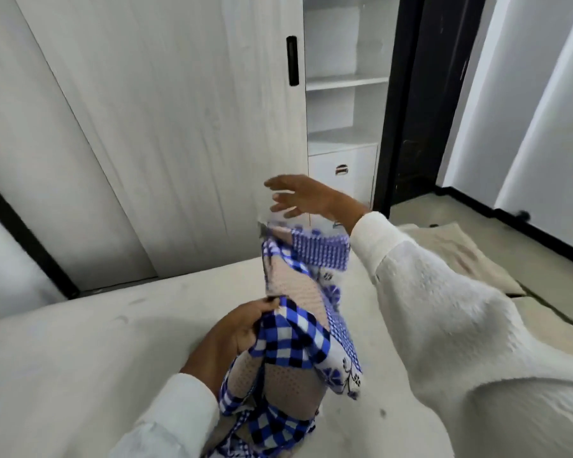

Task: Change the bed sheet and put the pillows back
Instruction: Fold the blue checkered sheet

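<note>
A blue, black and white checked sheet (298,338) with pinkish patches is bunched up above the bare white mattress (80,352). My left hand (242,328) grips a fold of it low in the middle of the view. My right hand (301,196) is higher up, fingers spread and blurred, just above the sheet's top end; I cannot see it holding the cloth. Both arms wear white sleeves. A beige pillow (460,252) lies on the floor to the right of the bed.
A pale wooden wardrobe door (166,127) with a black handle stands behind the bed. Open white shelves (344,81) and a drawer are to its right, then a dark door frame (407,104). Tiled floor runs along the right side.
</note>
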